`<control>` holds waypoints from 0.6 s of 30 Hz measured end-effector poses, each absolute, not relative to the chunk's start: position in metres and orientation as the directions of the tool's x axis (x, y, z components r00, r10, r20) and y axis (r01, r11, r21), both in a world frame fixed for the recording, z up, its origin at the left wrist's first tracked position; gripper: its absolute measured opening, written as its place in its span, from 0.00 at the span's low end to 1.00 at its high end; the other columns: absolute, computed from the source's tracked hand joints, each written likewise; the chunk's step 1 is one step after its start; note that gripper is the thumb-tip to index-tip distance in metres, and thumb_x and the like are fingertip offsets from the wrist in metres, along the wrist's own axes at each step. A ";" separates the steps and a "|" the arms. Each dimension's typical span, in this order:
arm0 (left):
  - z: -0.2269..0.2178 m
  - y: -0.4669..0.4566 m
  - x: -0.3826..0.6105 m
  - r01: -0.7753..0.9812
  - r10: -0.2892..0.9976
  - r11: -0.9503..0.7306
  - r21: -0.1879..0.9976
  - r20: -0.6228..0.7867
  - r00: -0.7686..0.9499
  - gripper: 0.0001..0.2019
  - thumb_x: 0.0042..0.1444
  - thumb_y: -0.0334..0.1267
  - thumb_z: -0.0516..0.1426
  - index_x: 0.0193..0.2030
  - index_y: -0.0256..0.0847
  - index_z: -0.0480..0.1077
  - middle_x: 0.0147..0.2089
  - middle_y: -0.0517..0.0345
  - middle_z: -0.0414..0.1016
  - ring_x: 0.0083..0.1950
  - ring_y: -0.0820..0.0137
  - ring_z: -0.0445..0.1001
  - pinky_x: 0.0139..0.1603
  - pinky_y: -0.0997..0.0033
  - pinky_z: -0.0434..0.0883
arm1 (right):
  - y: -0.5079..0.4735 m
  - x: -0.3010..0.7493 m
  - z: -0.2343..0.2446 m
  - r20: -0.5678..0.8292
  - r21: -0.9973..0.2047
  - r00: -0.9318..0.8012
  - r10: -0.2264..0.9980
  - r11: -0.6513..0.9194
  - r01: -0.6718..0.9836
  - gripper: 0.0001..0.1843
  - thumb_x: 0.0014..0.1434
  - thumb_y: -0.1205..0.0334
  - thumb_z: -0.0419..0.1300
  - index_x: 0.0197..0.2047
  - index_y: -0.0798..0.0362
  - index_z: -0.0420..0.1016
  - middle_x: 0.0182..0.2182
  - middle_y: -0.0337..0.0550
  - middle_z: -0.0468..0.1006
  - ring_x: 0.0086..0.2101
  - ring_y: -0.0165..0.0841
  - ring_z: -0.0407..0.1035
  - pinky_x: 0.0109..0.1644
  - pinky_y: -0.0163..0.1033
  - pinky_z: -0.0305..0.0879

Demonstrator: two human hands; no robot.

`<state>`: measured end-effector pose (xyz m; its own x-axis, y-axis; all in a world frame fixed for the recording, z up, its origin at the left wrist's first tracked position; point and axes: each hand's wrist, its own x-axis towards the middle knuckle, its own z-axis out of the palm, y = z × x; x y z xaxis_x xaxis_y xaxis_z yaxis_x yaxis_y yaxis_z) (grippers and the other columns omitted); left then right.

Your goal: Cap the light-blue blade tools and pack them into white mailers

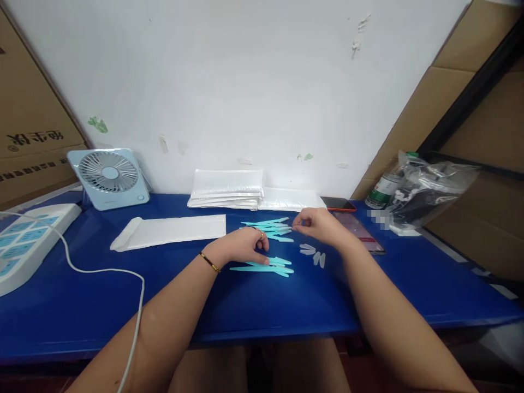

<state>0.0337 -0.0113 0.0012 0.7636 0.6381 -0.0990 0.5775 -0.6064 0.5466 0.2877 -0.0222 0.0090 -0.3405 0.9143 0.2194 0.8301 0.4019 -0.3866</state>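
Several thin turquoise plastic sticks lie on the blue table in two small groups: a far pile (270, 228) and a near pile (266, 266). My left hand (241, 245), with a ring and a gold bracelet, rests between the piles, fingers curled down onto the near sticks. My right hand (319, 225) hovers just right of the far pile, fingertips pinched together; whether it holds anything is too small to tell. A few pale clear caps (313, 254) lie under my right wrist.
A flat white bag (172, 230) lies left of the sticks, a stack of white bags (227, 188) at the wall. A small fan (109, 177), a white cable (102, 271), a phone (360, 229), a bottle and plastic bag (421, 191) stand around. Cardboard boxes flank the table.
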 end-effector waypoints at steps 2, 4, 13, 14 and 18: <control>0.000 -0.013 0.034 0.588 0.615 -0.586 0.558 -0.167 0.771 0.16 0.45 0.50 0.61 0.36 0.41 0.73 0.36 0.57 0.74 0.36 0.68 0.70 0.30 0.73 0.63 | -0.027 0.297 0.016 0.003 -0.412 -0.328 0.945 0.300 0.860 0.07 0.49 0.59 0.61 0.30 0.53 0.77 0.25 0.40 0.76 0.25 0.29 0.67 0.28 0.33 0.60; -0.001 -0.013 0.035 0.609 0.626 -0.552 0.570 -0.200 0.754 0.13 0.47 0.49 0.59 0.34 0.41 0.73 0.33 0.57 0.74 0.33 0.69 0.70 0.28 0.74 0.62 | -0.029 0.301 0.020 -0.190 -0.379 -0.324 0.927 0.235 0.895 0.07 0.45 0.59 0.64 0.28 0.53 0.77 0.23 0.39 0.76 0.25 0.31 0.68 0.27 0.33 0.59; -0.001 -0.009 0.035 0.593 0.729 -0.499 0.632 -0.064 0.682 0.11 0.50 0.46 0.57 0.33 0.40 0.70 0.32 0.58 0.73 0.31 0.71 0.69 0.28 0.75 0.63 | -0.024 0.295 0.007 -0.167 -0.442 -0.392 0.905 0.287 0.850 0.05 0.42 0.67 0.61 0.27 0.54 0.73 0.25 0.40 0.76 0.25 0.30 0.67 0.27 0.33 0.61; -0.002 -0.008 0.034 0.586 0.741 -0.495 0.642 -0.042 0.671 0.11 0.50 0.46 0.57 0.33 0.40 0.70 0.32 0.58 0.73 0.31 0.71 0.69 0.28 0.75 0.63 | -0.025 0.295 0.008 -0.136 -0.489 -0.400 0.906 0.290 0.822 0.05 0.44 0.67 0.60 0.29 0.54 0.73 0.25 0.40 0.76 0.25 0.30 0.68 0.27 0.33 0.62; -0.006 -0.002 0.032 0.540 0.778 -0.448 0.713 0.013 0.628 0.13 0.50 0.48 0.57 0.34 0.40 0.69 0.31 0.59 0.73 0.32 0.71 0.69 0.30 0.75 0.65 | -0.028 0.293 0.014 0.027 -0.668 -0.393 0.919 0.309 0.677 0.08 0.51 0.62 0.57 0.35 0.54 0.75 0.24 0.39 0.76 0.25 0.30 0.69 0.30 0.34 0.65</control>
<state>0.0319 -0.0024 -0.0065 0.6282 0.7780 0.0130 0.5399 -0.4478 0.7127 0.2927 -0.0278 0.0138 -0.3934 0.9190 0.0266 0.6766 0.3090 -0.6684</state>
